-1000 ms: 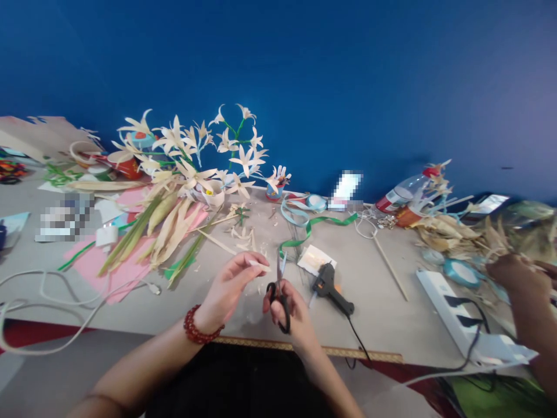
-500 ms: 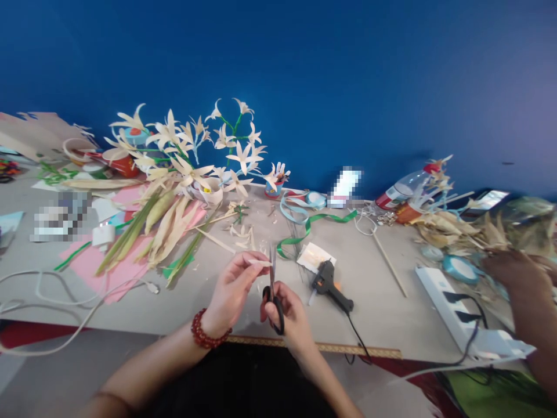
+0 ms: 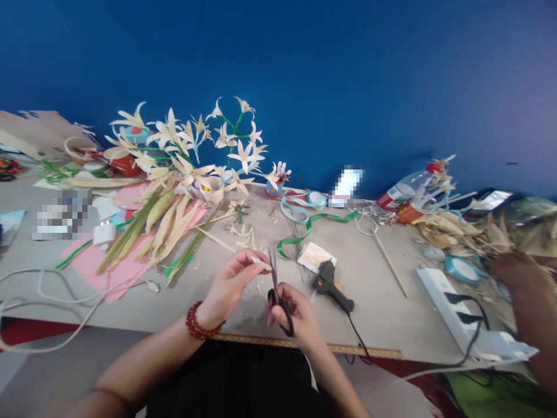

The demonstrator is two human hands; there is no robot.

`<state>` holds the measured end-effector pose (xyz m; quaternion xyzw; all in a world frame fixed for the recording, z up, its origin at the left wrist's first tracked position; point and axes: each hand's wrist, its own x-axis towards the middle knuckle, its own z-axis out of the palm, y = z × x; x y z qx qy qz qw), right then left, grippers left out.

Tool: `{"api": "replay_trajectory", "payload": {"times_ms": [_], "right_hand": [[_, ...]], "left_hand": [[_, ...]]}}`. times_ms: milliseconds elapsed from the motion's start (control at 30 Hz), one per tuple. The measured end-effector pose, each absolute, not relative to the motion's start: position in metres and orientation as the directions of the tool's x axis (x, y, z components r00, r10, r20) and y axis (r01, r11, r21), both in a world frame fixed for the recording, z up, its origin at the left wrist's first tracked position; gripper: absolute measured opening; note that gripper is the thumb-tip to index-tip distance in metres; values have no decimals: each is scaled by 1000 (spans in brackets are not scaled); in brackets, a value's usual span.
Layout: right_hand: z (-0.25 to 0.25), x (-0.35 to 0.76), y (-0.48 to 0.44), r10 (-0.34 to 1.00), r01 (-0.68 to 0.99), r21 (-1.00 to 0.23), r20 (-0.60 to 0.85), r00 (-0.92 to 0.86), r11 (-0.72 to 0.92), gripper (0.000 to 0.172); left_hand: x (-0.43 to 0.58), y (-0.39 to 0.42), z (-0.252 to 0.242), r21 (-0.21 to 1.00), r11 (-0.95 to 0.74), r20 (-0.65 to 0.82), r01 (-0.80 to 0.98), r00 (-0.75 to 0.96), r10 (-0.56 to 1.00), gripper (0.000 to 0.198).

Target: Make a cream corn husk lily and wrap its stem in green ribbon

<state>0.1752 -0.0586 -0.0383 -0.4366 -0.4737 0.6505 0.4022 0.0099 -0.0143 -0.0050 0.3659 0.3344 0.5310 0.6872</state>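
My left hand (image 3: 232,283), with a red bead bracelet at the wrist, pinches a small pale piece of corn husk (image 3: 260,263) between thumb and fingers. In my right hand (image 3: 298,310) are black-handled scissors (image 3: 274,273), blades pointing up beside the husk piece's right end. Whether the blades touch it I cannot tell. A thin pale strip (image 3: 313,374) shows below my right wrist, against the dark clothing. Husk scraps (image 3: 243,235) lie on the table beyond my left hand. A black glue gun (image 3: 333,287) rests to the right of the scissors.
White husk flowers (image 3: 191,171) stand at the back left, above husks (image 3: 167,235) on pink paper (image 3: 87,270). Green ribbon (image 3: 308,226) curls behind the glue gun. On the right are a power strip (image 3: 450,313), a bottle (image 3: 402,188) and another person's hand (image 3: 516,276).
The scissors have shifted a little right and tilted more. The husk piece has turned in my left fingers. A thin pale strip now shows below my right wrist.
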Motion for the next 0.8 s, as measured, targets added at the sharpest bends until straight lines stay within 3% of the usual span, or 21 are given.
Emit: {"api": "replay_trajectory", "payload": {"times_ms": [267, 800], "right_hand": [[-22, 198, -51, 857, 0, -948, -287, -429, -317, 54], [-29, 198, -50, 864, 62, -946, -316, -393, -318, 58]], "left_hand": [[-8, -3, 3, 943, 152, -25, -297, 390, 920, 10], [-12, 2, 10, 968, 159, -64, -196, 418, 906, 13]]}}
